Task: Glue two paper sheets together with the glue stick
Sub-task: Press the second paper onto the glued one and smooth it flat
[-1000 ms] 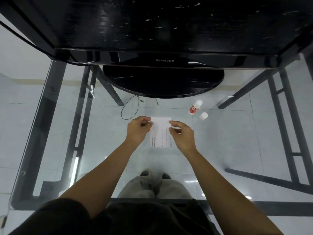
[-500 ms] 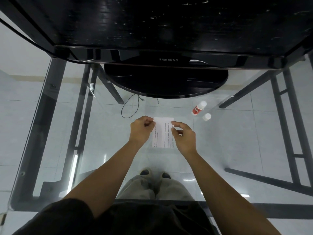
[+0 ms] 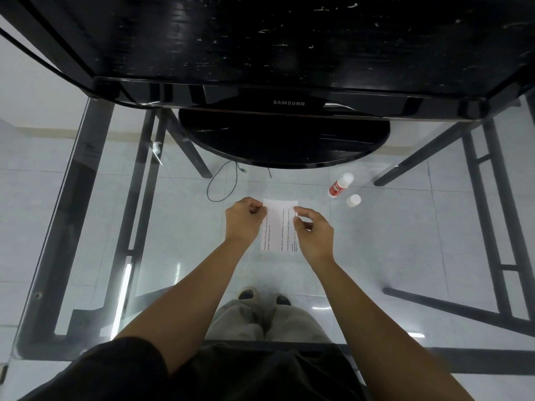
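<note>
The white paper (image 3: pixel 280 227), printed with lines of small text, lies at the centre of the frame on the glass table (image 3: pixel 185 244); whether it is a single sheet or two stacked cannot be told. The left hand (image 3: pixel 244 220) sits at the paper's upper left edge, fingers curled in tight, thumb and forefinger pinching that edge near the top corner. The right hand (image 3: pixel 315 235) is at the upper right edge, thumb and forefinger nipping the paper's margin, its other fingers loosely bent and holding nothing else. Both forearms reach in from the bottom of the frame.

To the upper right of the paper, well apart from the hands, the glue stick (image 3: pixel 340 185) lies tilted on the glass with its white tip uncovered, and its white cap (image 3: pixel 353 200) stands just beside it, lower right. Above the paper sits the round black monitor stand (image 3: pixel 283 140), with a thin black cable (image 3: pixel 222 180) looping at its lower left
</note>
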